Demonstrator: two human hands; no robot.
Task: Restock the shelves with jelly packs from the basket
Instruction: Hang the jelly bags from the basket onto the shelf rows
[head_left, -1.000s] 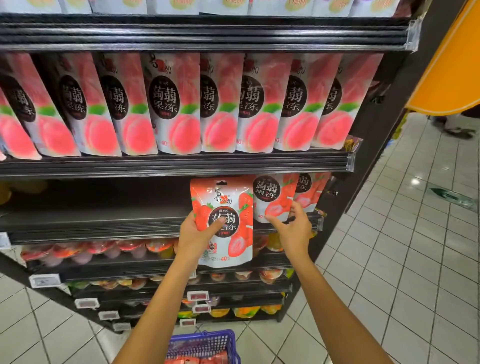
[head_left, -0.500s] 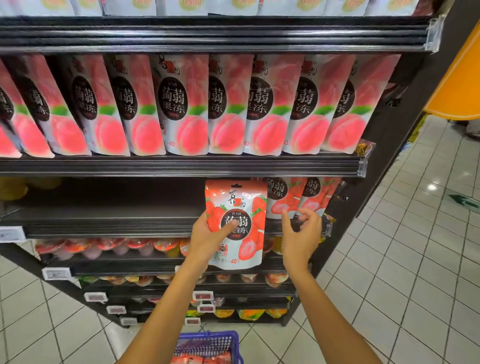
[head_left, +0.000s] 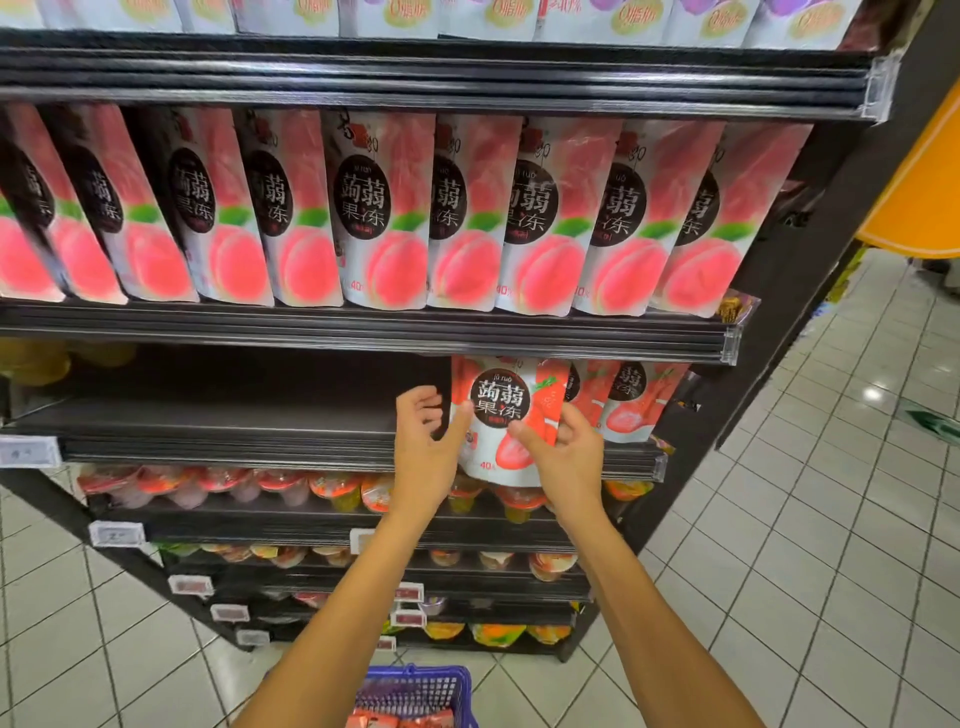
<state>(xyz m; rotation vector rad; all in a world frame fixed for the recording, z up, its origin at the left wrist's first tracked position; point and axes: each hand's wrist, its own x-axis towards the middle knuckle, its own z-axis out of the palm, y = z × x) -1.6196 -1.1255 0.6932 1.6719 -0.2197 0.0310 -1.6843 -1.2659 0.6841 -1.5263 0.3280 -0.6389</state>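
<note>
Strawberry jelly pack (head_left: 500, 402) upright at front of mid shelf (head_left: 234, 431), R end, held btwn both hands. Pack top tucked under the shelf edge above; bottom hangs below mid shelf's front lip. L hand (head_left: 426, 447): thumb pressed on pack's front L edge, fingers curled just beside that edge; can't tell if they reach the back. R hand (head_left: 569, 454): thumb on pack's lower front, fingers curled round the R side, so pinching it. Both forearms reach up from bottom of frame.

Shelved strawberry packs (head_left: 636, 400) stand just R of the held one, touching or overlapping it. Rest of mid shelf to the L is dark and bare. Peach packs (head_left: 384, 218) in a full row on the shelf above, upright, leaning slightly. Jelly cups (head_left: 234, 483) line the shelf below, more cups on lower shelves. Basket (head_left: 415, 693), purple/blue, sits on tiled floor (head_left: 805, 545) at bottom centre btwn the arms, w/ red packs (head_left: 400, 721) inside.
</note>
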